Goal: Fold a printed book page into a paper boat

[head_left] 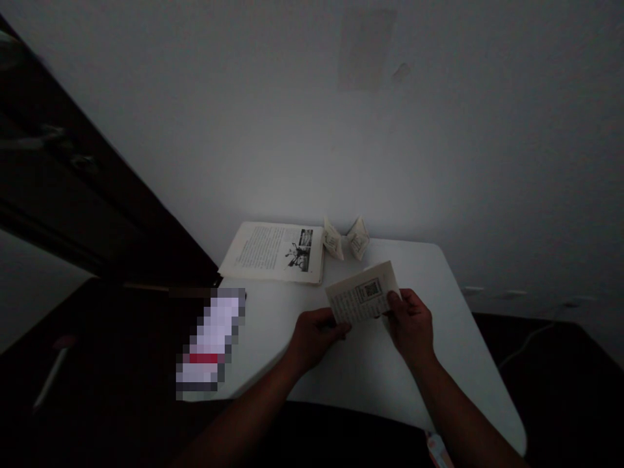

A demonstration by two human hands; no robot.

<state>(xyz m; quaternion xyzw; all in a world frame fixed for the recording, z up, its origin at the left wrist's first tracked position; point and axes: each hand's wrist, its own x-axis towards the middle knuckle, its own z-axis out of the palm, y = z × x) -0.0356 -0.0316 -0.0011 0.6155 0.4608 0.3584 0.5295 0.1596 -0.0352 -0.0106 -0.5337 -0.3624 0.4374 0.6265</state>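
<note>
Between my hands, above the white table, is a folded printed paper sheet (348, 301) with a dark square code and lines of text on it. My left hand (318, 335) pinches its lower left corner, thumb on top. At the right edge, my right hand (410, 320) grips the paper with the thumb over the printed side. Beyond the paper stands a folded paper shape (359, 240) with two pointed halves, made from printed paper. To its left lies an open-faced book (273, 252) showing text and black-and-white pictures.
The white table (439, 279) backs onto a grey wall (244, 130). On its left edge is a pixelated, screen-like object (212, 341). A dark door (73, 169) with a handle stands at left. A pale cable (526, 341) runs near the wall at right.
</note>
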